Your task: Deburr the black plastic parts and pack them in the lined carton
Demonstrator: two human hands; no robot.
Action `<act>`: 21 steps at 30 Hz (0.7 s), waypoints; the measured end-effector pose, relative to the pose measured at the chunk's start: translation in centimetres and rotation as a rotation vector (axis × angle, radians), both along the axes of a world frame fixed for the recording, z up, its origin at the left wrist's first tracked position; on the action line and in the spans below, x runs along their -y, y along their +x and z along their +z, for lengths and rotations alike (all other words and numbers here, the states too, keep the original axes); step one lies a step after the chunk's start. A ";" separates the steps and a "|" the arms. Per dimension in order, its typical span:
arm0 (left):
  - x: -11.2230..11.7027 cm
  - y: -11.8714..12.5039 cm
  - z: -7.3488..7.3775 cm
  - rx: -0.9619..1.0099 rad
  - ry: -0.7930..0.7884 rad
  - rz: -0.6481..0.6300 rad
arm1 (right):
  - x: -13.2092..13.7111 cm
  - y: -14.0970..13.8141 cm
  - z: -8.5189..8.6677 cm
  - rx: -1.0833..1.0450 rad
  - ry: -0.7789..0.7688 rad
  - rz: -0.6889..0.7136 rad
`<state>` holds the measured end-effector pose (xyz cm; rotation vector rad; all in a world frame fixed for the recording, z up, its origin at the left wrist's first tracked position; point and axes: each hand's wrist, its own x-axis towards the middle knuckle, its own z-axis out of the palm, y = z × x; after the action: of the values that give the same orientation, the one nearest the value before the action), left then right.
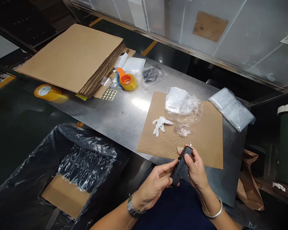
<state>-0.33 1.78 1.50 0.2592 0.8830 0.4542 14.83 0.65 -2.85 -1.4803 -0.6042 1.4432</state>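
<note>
A dark grey oblong part marked BOSCH (181,166) is held tilted in front of me, over the near edge of the table. My left hand (156,180) grips its lower end, with the index finger along its side. My right hand (196,167) pinches the upper end, thumb lying on the face. Just beyond lies a brown cardboard sheet (163,145), carrying a white glove (162,125), clear plastic bags (182,102) and a small crumpled clear bag (183,130). A small pointed metal tip (190,143) shows near my right fingers; its kind is unclear.
Stacked cardboard sheets (74,57) cover the table's far left. Near them are an orange tape dispenser (127,80), a tape roll (46,92) and round stickers (108,95). A packet of bags (232,108) lies right. A black-lined bin (86,140) stands lower left.
</note>
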 end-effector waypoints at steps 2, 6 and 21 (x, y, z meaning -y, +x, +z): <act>0.0 0.0 -0.1 -0.002 0.002 0.008 | 0.0 0.0 0.0 0.009 0.005 0.000; 0.1 0.0 -0.3 0.014 -0.002 0.017 | 0.1 0.1 -0.1 0.018 0.011 0.006; 0.3 0.1 -0.6 0.019 -0.101 0.097 | 0.1 0.0 -0.4 0.079 0.023 0.024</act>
<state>-0.19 1.46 0.87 0.1200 0.8996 0.4997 14.81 0.58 -3.27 -1.5222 -0.6874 1.3968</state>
